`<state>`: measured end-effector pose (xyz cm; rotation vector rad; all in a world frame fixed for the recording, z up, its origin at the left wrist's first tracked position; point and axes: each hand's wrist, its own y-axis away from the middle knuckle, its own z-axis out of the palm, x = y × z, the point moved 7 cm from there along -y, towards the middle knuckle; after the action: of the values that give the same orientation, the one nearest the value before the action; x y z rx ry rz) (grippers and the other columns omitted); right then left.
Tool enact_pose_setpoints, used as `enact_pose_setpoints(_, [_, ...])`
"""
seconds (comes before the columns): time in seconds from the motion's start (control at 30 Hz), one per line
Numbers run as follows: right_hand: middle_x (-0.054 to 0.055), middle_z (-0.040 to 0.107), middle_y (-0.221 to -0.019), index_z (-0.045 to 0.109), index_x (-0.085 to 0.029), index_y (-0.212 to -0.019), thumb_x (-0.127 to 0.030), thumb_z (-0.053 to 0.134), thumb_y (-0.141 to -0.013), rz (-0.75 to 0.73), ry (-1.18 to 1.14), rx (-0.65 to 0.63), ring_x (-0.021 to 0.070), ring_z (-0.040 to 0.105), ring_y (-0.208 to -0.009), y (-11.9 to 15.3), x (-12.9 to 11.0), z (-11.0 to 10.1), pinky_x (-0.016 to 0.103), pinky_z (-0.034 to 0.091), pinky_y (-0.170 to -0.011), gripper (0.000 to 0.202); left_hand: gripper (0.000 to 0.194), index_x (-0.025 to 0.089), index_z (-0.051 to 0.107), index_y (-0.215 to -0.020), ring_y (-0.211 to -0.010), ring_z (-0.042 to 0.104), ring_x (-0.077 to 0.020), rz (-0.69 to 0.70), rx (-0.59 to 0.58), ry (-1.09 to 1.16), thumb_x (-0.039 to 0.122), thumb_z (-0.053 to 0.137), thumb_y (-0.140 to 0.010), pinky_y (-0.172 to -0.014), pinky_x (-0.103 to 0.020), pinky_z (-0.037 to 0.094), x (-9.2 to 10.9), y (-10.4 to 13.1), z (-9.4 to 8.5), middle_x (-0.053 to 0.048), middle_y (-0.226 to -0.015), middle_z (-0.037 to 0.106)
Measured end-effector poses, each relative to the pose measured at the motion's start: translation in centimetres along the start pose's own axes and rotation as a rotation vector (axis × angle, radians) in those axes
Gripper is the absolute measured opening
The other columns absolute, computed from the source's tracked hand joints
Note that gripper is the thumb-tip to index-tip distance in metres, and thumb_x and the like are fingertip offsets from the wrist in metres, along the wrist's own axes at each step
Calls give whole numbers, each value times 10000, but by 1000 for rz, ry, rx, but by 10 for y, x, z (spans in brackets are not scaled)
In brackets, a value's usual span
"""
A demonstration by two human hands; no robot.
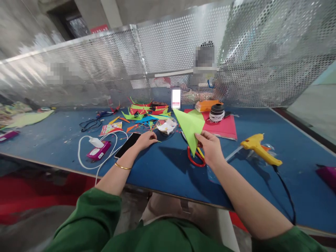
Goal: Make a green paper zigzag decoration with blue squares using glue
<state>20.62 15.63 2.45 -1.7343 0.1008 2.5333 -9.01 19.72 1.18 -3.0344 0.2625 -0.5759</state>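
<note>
Light-green paper (pixel 191 124), folded to a point at the bottom, is pinched at its right edge between the thumb and fingers of my right hand (pixel 210 147). Behind and below the paper, red-handled scissors (pixel 196 162) lie on the table, partly hidden. My left hand (pixel 147 140) is low over the table with thumb and fingers pressed together. A thin green paper scrap (pixel 159 141) sticks out from its fingertips. Beside that wrist lies a black phone (pixel 125 148). A clear bowl (pixel 166 128) holding crumpled white paper stands just beyond the left fingertips.
A yellow glue gun (pixel 261 149) with a black cord lies on the right. Red folders (pixel 228 126) carry a black-and-white spool (pixel 217 112). Colored paper cutouts (pixel 145 109) and scraps cover the back middle. A purple power strip (pixel 99 151) with white cable is left; a perforated metal screen (pixel 170 42) stands behind.
</note>
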Motion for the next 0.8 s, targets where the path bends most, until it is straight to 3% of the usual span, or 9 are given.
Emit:
enact_pose_setpoints(0.27, [-11, 663, -627, 730, -195, -734, -452, 867, -509, 24, -7, 1, 107, 530, -538, 3, 1, 4, 245, 405, -505, 369, 101, 195, 652, -804, -778, 596, -187, 36, 15, 31, 294, 668, -822, -718, -297, 430, -5, -1, 4, -23, -845, 651])
enact_pose_setpoints(0.5, [-18, 641, -601, 703, -197, -676, -472, 884, -489, 30, 23, -15, 90, 477, -510, 3, 3, 3, 240, 377, -484, 378, 92, 198, 642, -782, -813, 606, -188, 74, -37, 15, 267, 655, -840, -757, -297, 452, -6, -5, 8, -17, -825, 628])
enact_pose_setpoints(0.8, [-15, 657, -612, 729, -190, -710, -472, 893, -501, 34, 34, -2, 89, 484, -512, 2, 7, 2, 243, 376, -495, 387, 103, 204, 626, -969, -949, 634, -234, 147, -54, -159, 259, 555, -919, -829, -341, 476, 4, -6, 4, -75, -1011, 663])
